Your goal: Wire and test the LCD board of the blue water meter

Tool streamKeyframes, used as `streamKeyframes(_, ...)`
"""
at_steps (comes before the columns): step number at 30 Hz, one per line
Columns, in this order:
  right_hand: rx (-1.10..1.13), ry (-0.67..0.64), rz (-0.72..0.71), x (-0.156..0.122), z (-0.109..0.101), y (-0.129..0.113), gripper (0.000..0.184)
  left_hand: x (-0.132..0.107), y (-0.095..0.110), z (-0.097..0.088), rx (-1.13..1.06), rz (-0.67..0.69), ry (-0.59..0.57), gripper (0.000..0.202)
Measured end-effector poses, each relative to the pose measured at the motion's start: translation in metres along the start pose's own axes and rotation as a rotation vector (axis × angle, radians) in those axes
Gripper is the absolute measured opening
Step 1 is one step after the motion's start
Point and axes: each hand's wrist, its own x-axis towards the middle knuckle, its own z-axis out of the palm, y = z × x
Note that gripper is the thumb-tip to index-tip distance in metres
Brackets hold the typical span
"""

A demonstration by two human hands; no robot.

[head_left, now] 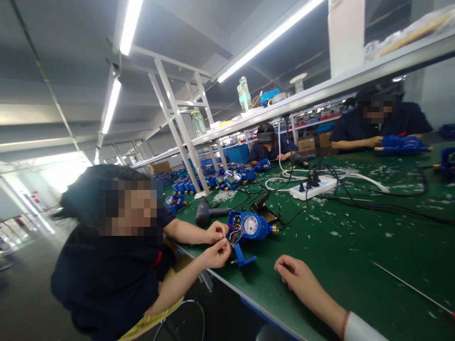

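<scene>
My left hand (295,274) rests over the green table near its front edge, fingers loosely curled. A gap shows between the curled fingers, and I see nothing held in it. My right hand is out of the picture. Beyond my left hand lies a blue water meter (250,225) with a round dial, a brass end and thin coloured wires at its open side. A co-worker's two hands (218,246) pinch at those wires. Beside them sits a blue plastic cover or bracket (243,258).
A grey heat gun (209,211) and a soldering iron stand (265,208) lie behind the meter. Black cables run from a white power strip (314,187). A thin metal rod (412,286) lies at right. More blue meters (231,177) and two other people are farther back.
</scene>
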Motion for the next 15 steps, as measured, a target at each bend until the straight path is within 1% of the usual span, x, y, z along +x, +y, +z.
streamKeyframes(4, -0.018, -0.009, 0.000, -0.0007, -0.0002, -0.0019, 0.020, 0.0049, -0.0032, -0.0012, 0.009, 0.010, 0.000, 0.027)
streamKeyframes(6, -0.025, -0.018, 0.001, -0.0002, 0.0001, -0.0018, 0.021, 0.0058, -0.0038, -0.0027, 0.015, 0.011, 0.003, 0.031)
streamKeyframes(11, -0.036, -0.034, 0.009, 0.0019, 0.0004, 0.0021, 0.022, 0.0012, -0.0011, -0.0066, 0.034, -0.001, 0.020, 0.031)
streamKeyframes(15, -0.037, -0.037, 0.013, 0.0023, 0.0004, 0.0048, 0.023, -0.0038, 0.0048, -0.0071, 0.050, -0.001, 0.045, 0.032)
